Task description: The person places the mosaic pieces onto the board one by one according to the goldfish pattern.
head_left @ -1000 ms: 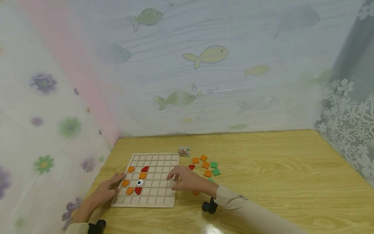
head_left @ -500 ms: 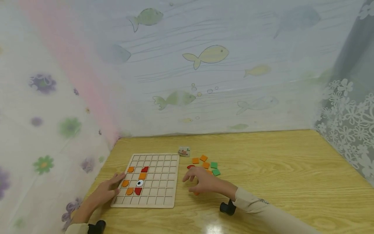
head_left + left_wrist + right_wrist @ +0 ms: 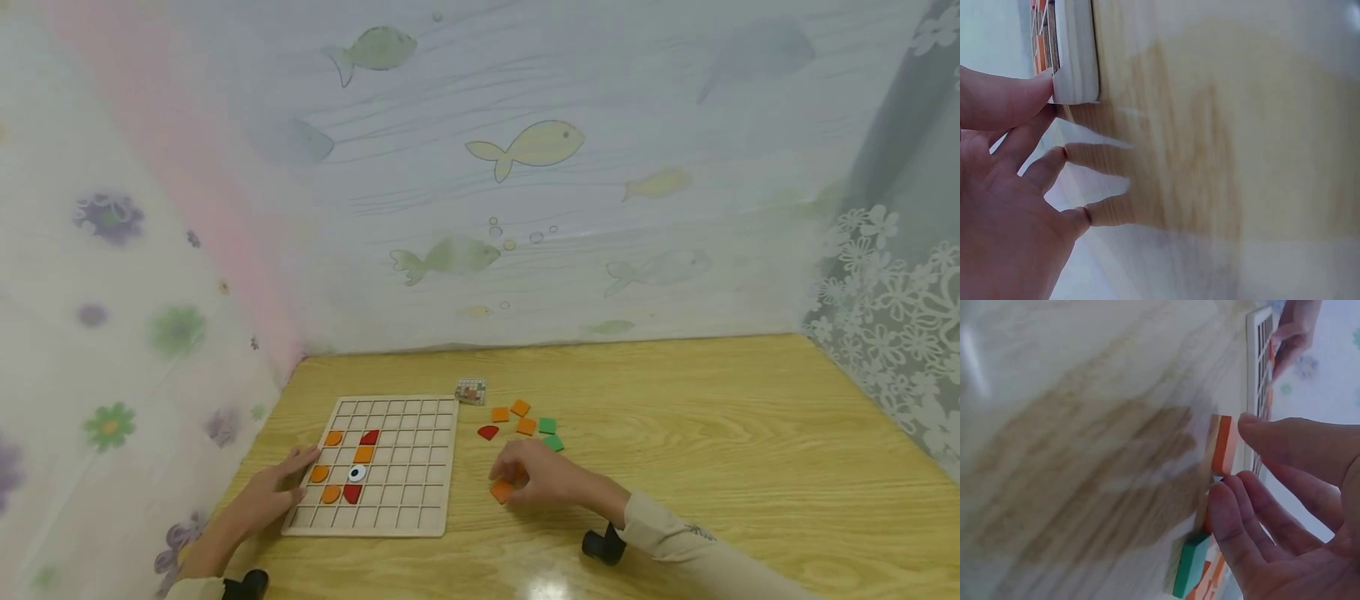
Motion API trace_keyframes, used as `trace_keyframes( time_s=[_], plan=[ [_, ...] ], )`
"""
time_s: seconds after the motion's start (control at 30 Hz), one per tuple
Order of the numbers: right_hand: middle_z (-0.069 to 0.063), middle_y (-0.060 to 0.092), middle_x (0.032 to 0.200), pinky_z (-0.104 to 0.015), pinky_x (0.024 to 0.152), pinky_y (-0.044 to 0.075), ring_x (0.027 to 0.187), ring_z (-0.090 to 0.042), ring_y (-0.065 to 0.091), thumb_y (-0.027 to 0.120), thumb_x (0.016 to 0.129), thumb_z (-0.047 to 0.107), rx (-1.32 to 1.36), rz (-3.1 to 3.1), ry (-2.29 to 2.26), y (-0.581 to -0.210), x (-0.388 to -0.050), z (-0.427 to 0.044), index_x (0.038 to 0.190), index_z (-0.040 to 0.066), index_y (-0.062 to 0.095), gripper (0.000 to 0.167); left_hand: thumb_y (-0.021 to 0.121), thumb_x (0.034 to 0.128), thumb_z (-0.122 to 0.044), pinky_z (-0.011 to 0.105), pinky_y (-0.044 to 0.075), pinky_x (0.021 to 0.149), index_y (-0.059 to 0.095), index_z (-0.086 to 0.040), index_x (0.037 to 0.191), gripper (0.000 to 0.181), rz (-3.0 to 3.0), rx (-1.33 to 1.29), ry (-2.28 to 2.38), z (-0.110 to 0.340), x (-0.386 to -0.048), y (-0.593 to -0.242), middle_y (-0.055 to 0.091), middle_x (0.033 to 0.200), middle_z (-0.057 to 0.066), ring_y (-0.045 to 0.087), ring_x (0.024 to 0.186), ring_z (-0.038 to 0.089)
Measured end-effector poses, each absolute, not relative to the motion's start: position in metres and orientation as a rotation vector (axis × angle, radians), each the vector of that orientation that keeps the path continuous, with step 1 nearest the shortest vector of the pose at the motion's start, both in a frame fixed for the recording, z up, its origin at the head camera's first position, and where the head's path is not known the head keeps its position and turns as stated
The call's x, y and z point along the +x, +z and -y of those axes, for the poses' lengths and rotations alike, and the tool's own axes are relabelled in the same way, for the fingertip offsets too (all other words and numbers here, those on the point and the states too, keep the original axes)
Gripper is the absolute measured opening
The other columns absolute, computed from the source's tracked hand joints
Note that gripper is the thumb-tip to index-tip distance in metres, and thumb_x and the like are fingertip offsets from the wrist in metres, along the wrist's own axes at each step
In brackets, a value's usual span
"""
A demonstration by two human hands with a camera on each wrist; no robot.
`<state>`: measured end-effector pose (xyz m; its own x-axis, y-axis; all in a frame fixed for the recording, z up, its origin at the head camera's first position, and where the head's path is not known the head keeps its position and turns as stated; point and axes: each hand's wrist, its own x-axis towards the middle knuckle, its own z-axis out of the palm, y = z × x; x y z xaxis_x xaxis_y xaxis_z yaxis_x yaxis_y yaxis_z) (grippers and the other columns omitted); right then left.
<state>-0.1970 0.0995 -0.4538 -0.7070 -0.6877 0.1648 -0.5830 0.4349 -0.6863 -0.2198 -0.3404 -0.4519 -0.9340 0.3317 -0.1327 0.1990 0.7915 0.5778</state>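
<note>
On the left of the table lies a wooden grid board [image 3: 405, 521], holding orange, red and eye-marked pieces. My left hand [image 3: 264, 500] touches its left edge with relaxed fingers; in the left wrist view the thumb of this hand [image 3: 1007, 181] meets the edge of the board [image 3: 1079, 56]. Right of the board, my right hand [image 3: 543, 475] is low over the loose pieces, thumb and fingers apart around an orange piece [image 3: 501, 492]. The right wrist view shows the hand [image 3: 1297, 500] with its thumb close to an orange piece [image 3: 1224, 447]; a firm hold is not visible.
Beyond the right hand lie a red piece [image 3: 488, 432], several orange tiles [image 3: 500, 414] and green tiles [image 3: 547, 426]. A small patterned card [image 3: 471, 391] lies by the board's far right corner. Patterned cloth [image 3: 525, 275] hangs behind the table.
My right hand has moved right from the board's right edge, then down to the orange piece, uncovering the red piece. The left hand has stayed at the board.
</note>
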Motion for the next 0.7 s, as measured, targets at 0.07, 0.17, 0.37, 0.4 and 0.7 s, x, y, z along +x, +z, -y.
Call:
trace_keyframes(
  time_s=[0.07,0.17,0.37,0.4,0.7],
  plan=[
    [-0.003,0.064,0.091,-0.021,0.069,0.05,0.08,-0.012,0.058,0.077,0.075,0.004,-1.113,-2.522,-1.147,-0.455,-0.195,-0.1,0.099,0.006,0.071,0.025,0.062,0.0883,-0.01,0.07,0.03,0.093,0.037,-0.001,0.145,0.062,-2.758,0.418,0.848,0.34,-0.22,-0.452,0.021,0.144,0.037,0.022,0.129,0.058],
    [-0.003,0.063,0.089,-0.022,0.067,0.05,0.077,-0.012,0.057,0.076,0.073,-0.001,-1.101,-2.511,-1.153,-0.454,-0.192,-0.098,0.098,0.004,0.072,0.026,0.061,0.088,-0.009,0.07,0.029,0.093,0.037,-0.002,0.145,0.062,-2.758,0.405,0.851,0.34,-0.22,-0.453,0.021,0.145,0.038,0.021,0.129,0.058],
    [-0.001,0.061,0.088,-0.017,0.062,0.047,0.071,-0.007,0.054,0.075,0.075,-0.001,-1.107,-2.548,-1.117,-0.455,-0.188,-0.094,0.097,0.004,0.072,0.022,0.06,0.0876,-0.007,0.07,0.025,0.096,0.036,-0.003,0.146,0.063,-2.746,0.367,0.869,0.34,-0.22,-0.454,0.018,0.146,0.036,0.018,0.131,0.057],
    [-0.001,0.061,0.088,-0.017,0.061,0.047,0.07,-0.006,0.054,0.074,0.076,-0.001,-1.111,-2.558,-1.115,-0.455,-0.187,-0.093,0.096,0.004,0.072,0.021,0.06,0.0877,-0.007,0.071,0.025,0.096,0.035,-0.003,0.146,0.063,-2.743,0.368,0.865,0.34,-0.22,-0.454,0.018,0.146,0.037,0.018,0.13,0.057],
    [-0.001,0.062,0.082,-0.016,0.059,0.047,0.066,-0.002,0.054,0.072,0.078,-0.002,-1.046,-2.571,-1.182,-0.46,-0.187,-0.088,0.092,0.003,0.073,0.015,0.06,0.0886,-0.009,0.071,0.024,0.095,0.036,-0.001,0.145,0.062,-2.746,0.384,0.869,0.34,-0.22,-0.455,0.018,0.145,0.038,0.018,0.129,0.059]
  ],
)
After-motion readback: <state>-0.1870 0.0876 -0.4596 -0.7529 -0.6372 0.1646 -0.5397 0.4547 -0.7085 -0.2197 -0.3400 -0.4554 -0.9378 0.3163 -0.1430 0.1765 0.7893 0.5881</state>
